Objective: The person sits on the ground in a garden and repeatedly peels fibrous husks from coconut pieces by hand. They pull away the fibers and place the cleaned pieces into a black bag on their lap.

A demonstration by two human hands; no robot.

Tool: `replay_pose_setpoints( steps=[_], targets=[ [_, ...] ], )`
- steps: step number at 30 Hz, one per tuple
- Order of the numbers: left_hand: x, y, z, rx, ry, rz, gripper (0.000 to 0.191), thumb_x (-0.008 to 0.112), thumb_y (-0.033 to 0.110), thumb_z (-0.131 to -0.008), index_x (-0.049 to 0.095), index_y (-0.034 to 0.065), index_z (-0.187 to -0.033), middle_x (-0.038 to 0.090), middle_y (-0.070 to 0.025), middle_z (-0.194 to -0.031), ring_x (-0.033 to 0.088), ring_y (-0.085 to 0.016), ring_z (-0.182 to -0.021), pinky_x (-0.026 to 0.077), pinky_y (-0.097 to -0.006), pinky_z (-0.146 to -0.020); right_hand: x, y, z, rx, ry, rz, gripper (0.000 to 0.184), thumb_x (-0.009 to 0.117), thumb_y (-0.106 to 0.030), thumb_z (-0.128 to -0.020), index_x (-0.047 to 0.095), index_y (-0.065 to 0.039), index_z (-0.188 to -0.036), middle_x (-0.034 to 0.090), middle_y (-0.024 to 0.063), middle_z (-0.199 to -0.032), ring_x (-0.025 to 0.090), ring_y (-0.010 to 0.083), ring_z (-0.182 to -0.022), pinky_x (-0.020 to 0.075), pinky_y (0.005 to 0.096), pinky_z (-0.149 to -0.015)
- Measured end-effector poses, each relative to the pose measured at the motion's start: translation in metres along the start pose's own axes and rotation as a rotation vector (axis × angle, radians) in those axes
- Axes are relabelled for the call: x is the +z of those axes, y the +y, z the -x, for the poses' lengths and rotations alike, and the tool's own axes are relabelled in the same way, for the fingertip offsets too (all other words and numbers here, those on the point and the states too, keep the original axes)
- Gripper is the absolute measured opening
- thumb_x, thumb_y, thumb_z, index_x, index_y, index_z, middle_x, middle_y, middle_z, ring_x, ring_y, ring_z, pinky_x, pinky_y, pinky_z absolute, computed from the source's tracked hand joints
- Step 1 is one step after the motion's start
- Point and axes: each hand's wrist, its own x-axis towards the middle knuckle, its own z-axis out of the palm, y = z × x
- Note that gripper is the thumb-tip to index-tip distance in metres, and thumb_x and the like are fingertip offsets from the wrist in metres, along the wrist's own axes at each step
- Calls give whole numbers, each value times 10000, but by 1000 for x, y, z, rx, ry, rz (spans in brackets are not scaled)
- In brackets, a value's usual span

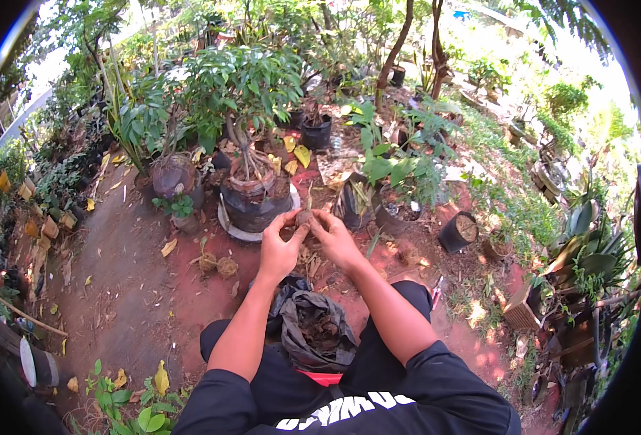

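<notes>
My left hand (281, 244) and my right hand (333, 236) meet in front of me, their fingers around a small brown root ball (303, 218) with a thin green shoot pointing up from it. Below them, between my knees, a black plastic bag (293, 326) stands with its mouth spread, holding dark soil or fibre. Two fibrous brown balls (226, 267) lie on the ground to the left, one with a small shoot. Just beyond my hands is a large potted plant in a black container (255, 213) on a pale round base.
A tilted black pot (458, 232) of soil stands at the right. A red-handled tool (436, 293) lies beside my right knee. A round purplish pot (173, 176) is at the back left. Leafy plants and a wooden box (523, 309) line the right side. Yellow leaves dot the reddish ground.
</notes>
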Motion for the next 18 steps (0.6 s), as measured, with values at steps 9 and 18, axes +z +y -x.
replay_pose_setpoints(
  steps=[9,18],
  targets=[
    [0,18,2,217,-47,-302,475,725,-17,-822,653,25,-1290,639,-141,-1108,661,-277,-1033,514,-361,-932,-6,-11,-1,26,-5,146,427,555,-361,-1052,591,16,-1249,698,99,-1004,647,161,-833,520,325,-747],
    [18,15,8,241,-126,-331,523,691,-94,-791,655,25,-1300,631,-133,-1143,655,-285,-1078,519,-365,-942,-22,-12,15,-99,117,570,443,629,-331,-996,611,80,-1161,693,277,-998,699,335,-914,509,432,-782]
  ],
)
